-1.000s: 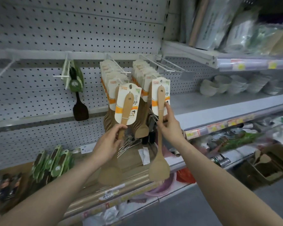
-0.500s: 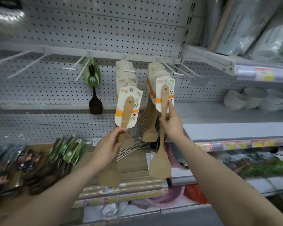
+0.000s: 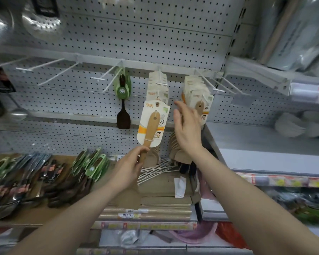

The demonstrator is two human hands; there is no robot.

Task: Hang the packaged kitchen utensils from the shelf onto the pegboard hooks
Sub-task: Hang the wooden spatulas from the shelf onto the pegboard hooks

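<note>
Head camera view, looking forward and down at a shop's white pegboard (image 3: 136, 39) wall with hooks. The left hand (image 3: 127, 168) grips the handle of a packaged wooden spatula (image 3: 151, 124), fingers curled round the wood just below its white and orange backing card. The card is held upright in front of the pegboard, just below the middle hook (image 3: 161, 80), which already carries a row of the same carded spatulas (image 3: 157, 87).

The right hand (image 3: 187, 126) is raised with fingers straight and slightly spread, holding nothing, its fingertips just beside a second row of carded spatulas (image 3: 199, 96) hanging on the right hook (image 3: 207, 81).

Farther left, a black spatula in a green card (image 3: 123, 100) hangs alone from another hook. On the near shelf (image 3: 145, 225) below lie green-carded utensils (image 3: 92, 164) and blurred dark packaged utensils (image 3: 26, 175) to the left. White bowls (image 3: 298, 124) sit on a shelf at far right.
</note>
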